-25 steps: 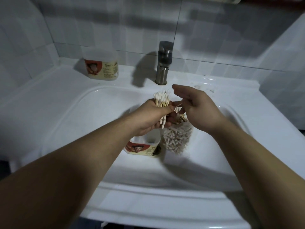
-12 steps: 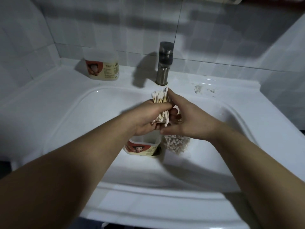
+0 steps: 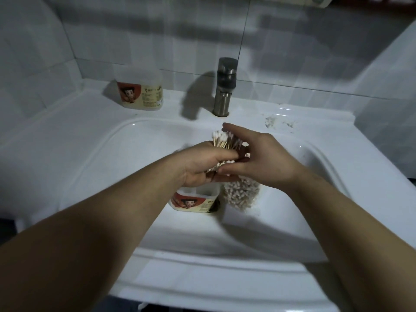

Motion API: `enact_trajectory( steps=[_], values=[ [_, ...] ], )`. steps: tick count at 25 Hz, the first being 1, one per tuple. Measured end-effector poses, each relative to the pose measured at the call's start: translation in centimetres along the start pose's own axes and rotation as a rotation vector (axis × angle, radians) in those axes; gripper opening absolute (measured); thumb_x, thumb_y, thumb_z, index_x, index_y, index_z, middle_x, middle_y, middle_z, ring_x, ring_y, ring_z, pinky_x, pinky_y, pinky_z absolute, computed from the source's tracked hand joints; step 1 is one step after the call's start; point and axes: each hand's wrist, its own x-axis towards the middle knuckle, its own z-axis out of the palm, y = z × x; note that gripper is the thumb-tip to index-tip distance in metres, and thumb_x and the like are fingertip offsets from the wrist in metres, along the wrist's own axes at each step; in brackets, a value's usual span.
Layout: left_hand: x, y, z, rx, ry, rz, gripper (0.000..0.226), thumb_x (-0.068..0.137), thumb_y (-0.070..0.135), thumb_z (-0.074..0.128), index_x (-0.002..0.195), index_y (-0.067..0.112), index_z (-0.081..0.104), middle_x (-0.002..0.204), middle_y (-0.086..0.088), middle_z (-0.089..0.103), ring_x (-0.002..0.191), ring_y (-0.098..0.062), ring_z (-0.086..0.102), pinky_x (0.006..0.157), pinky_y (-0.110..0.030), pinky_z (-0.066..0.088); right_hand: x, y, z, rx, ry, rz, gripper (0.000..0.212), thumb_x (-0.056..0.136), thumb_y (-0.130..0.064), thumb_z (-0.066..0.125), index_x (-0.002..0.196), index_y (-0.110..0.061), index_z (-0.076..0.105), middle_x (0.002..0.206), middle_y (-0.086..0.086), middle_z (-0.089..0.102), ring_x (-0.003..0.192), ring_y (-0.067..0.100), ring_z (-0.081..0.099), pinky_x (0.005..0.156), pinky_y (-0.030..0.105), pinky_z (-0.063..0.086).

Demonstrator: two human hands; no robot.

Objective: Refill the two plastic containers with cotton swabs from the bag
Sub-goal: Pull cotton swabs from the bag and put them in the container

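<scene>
Head view: left hand curls its fingers round a bundle of cotton swabs over the sink. Right hand lays straight fingers against the bundle

Just one view here, a wide-angle camera worn on the person's head, tilted forward and down into a white glossy ceramic sink. It faces the pale grey tiled wall straight on, with the brushed-metal cylindrical tap a bit above centre. Pretty close in: both bare forearms come up from the bottom corners and fill most of the lower half. The left hand and right hand meet dead centre around a bundle of white-tipped wooden cotton swabs. The lens bends the edges, so the sink's front rim bows along the bottom.
</scene>
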Motion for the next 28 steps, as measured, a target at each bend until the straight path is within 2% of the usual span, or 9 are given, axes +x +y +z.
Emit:
enact_trajectory(
  steps=[2, 5, 8, 9, 13, 16, 18, 23, 28],
  values=[
    [0.0, 0.0, 0.2, 0.006, 0.013, -0.014, 0.019, 0.1, 0.005, 0.055, 0.102, 0.015, 0.07, 0.089, -0.002, 0.077, 0.084, -0.014, 0.074, 0.082, -0.033, 0.063, 0.0, 0.1, -0.1, 0.014, -0.002, 0.013, 0.098, 0.067, -0.044, 0.092, 0.152, -0.033, 0.044, 0.138, -0.01, 0.061, 0.119, 0.005, 0.063, 0.105, 0.034, 0.051],
    [0.4, 0.1, 0.2, -0.006, 0.134, 0.002, 0.015, 0.1, 0.011, 0.056, 0.092, 0.018, 0.066, 0.068, 0.003, 0.067, 0.059, -0.007, 0.065, 0.061, -0.027, 0.057, 0.0, 0.1, -0.4, 0.027, 0.082, 0.023, 0.079, 0.081, -0.049, 0.079, 0.15, -0.028, 0.047, 0.142, -0.008, 0.059, 0.124, 0.004, 0.059, 0.101, 0.031, 0.052],
    [1.0, 0.1, -0.5, -0.025, 0.272, 0.048, 0.011, 0.101, 0.021, 0.062, 0.09, 0.018, 0.061, 0.065, 0.003, 0.057, 0.054, -0.008, 0.054, 0.057, -0.025, 0.048, 0.4, 0.7, -1.2, -0.114, 0.265, 0.098, 0.033, 0.098, -0.03, 0.061, 0.13, -0.025, 0.068, 0.118, -0.005, 0.074, 0.111, 0.009, 0.068, 0.099, 0.029, 0.052],
    [1.2, 0.0, -0.7, -0.025, 0.307, 0.062, 0.012, 0.1, 0.023, 0.063, 0.09, 0.018, 0.06, 0.064, 0.003, 0.057, 0.054, -0.009, 0.055, 0.057, -0.025, 0.048, 0.4, 0.9, -1.5, -0.19, 0.254, 0.14, 0.029, 0.098, -0.023, 0.058, 0.124, -0.025, 0.072, 0.112, -0.003, 0.076, 0.107, 0.013, 0.069, 0.098, 0.029, 0.052],
    [1.5, -0.4, -0.9, 0.117, 0.392, 0.123, 0.011, 0.099, 0.024, 0.065, 0.092, 0.016, 0.062, 0.068, 0.002, 0.06, 0.057, -0.011, 0.056, 0.057, -0.026, 0.047, 0.2, 1.1, -1.2, -0.444, -0.016, 0.157, 0.027, 0.09, -0.016, 0.059, 0.111, -0.016, 0.076, 0.105, 0.004, 0.076, 0.103, 0.025, 0.068, 0.09, 0.034, 0.053],
    [1.6, -0.6, -0.9, 0.19, 0.377, 0.147, 0.009, 0.098, 0.024, 0.065, 0.095, 0.016, 0.063, 0.068, 0.002, 0.06, 0.057, -0.01, 0.057, 0.056, -0.025, 0.047, 0.0, 0.4, -1.0, -0.468, -0.184, 0.142, 0.042, 0.084, -0.014, 0.058, 0.123, -0.025, 0.07, 0.11, -0.001, 0.073, 0.102, 0.023, 0.066, 0.086, 0.036, 0.054],
    [1.5, -0.7, -0.9, 0.215, 0.361, 0.146, 0.009, 0.098, 0.024, 0.066, 0.095, 0.016, 0.064, 0.069, 0.002, 0.062, 0.058, -0.01, 0.058, 0.057, -0.026, 0.048, 0.0, 0.2, -1.0, -0.501, -0.258, 0.122, 0.042, 0.084, -0.013, 0.058, 0.121, -0.028, 0.07, 0.112, -0.003, 0.073, 0.101, 0.021, 0.064, 0.086, 0.035, 0.054],
    [1.7, -1.2, -0.8, 0.344, 0.338, 0.135, 0.007, 0.097, 0.02, 0.066, 0.101, 0.014, 0.067, 0.076, 0.001, 0.065, 0.061, -0.009, 0.06, 0.057, -0.025, 0.05, 0.1, 0.4, -0.7, -0.517, -0.241, 0.088, 0.03, 0.089, -0.022, 0.063, 0.117, -0.028, 0.073, 0.115, -0.004, 0.073, 0.104, 0.019, 0.065, 0.085, 0.027, 0.049],
    [1.8, -1.3, -0.8, 0.401, 0.339, 0.137, 0.005, 0.095, 0.017, 0.066, 0.1, 0.017, 0.065, 0.083, 0.001, 0.068, 0.07, -0.01, 0.066, 0.061, -0.025, 0.054, 0.1, 0.9, -0.6, -0.474, -0.154, 0.084, 0.017, 0.089, -0.021, 0.064, 0.099, -0.026, 0.078, 0.091, -0.005, 0.074, 0.082, 0.014, 0.061, 0.076, 0.029, 0.05]
  ],
)
